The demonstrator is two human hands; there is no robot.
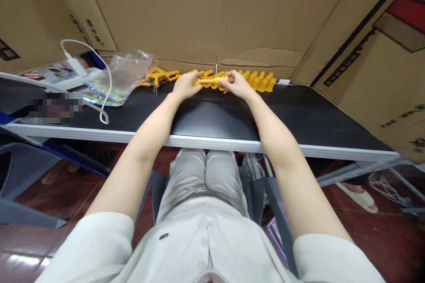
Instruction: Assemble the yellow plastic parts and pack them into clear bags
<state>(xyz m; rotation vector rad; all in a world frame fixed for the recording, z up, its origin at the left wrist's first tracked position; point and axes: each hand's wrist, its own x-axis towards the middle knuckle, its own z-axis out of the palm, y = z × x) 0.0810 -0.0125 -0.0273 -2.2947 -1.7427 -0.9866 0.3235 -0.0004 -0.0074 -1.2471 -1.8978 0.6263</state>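
Note:
A slim yellow plastic piece spans the gap between my two hands above the far side of the black tabletop. My left hand is closed on its left end. At the other end, the fingers of my right hand pinch it. Just behind and below it are more yellow parts, partly hidden by my hands. Several yellow cup-like cylinders stand in rows to the right of my right hand. Left of my left hand lies a pile of orange-yellow branched parts, with thin dark coiled springs beside them.
A clear plastic bag lies at the left, near a white plug with a looping cable. Cardboard panels wall in the back and both sides. A metal edge runs along the table front. A small white tag lies at the back right.

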